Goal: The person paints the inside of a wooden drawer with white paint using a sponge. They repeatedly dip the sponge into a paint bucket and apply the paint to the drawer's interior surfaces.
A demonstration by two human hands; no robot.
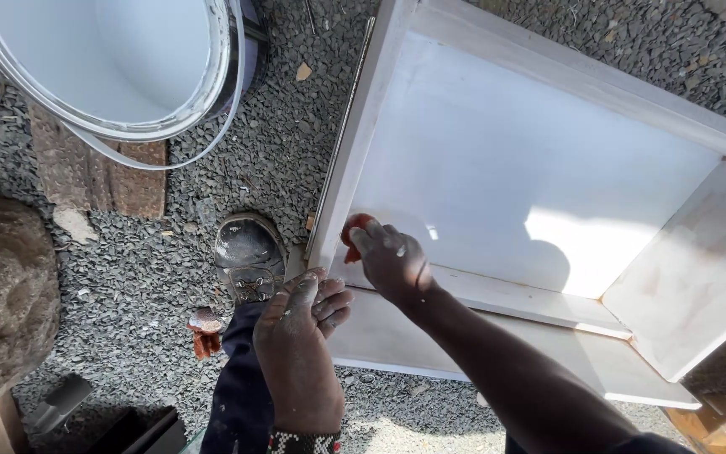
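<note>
A white-painted wooden cabinet box (497,168) lies open-side-up on grey gravel. My right hand (392,261) presses a small reddish piece of sandpaper (355,229) against the inner panel near the box's left corner. My left hand (300,332), dusted white, rests on the box's near left edge with fingers curled and nothing in it. My dark trouser leg and a dusty shoe (249,252) stand just left of the box.
A large white bucket (102,63) with a wire handle sits at the top left on a reddish wooden board (98,176). A big brown rock (2,294) lies at the left. A small reddish scrap (205,328) lies on the gravel by my leg.
</note>
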